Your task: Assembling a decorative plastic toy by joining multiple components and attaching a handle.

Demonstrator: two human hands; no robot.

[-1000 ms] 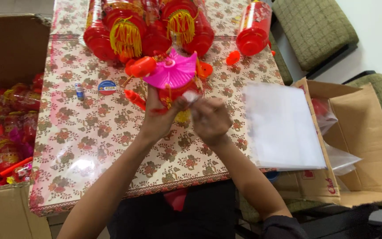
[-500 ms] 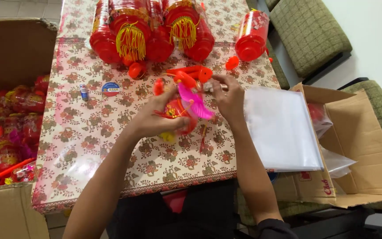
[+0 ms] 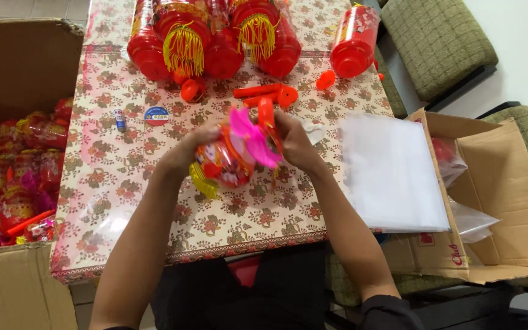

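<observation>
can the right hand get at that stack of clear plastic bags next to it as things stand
Probably not at once: the right hand and left hand both grip the toy lantern. The stack of clear bags lies uncovered just beside it, nothing between.

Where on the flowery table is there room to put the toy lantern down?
Bare cloth lies along the near edge of the table, below the left hand and right hand that hold the lantern. A smaller patch lies left of the round sticker. The far edge is crowded with red lanterns; clear bags cover the right side.
</observation>
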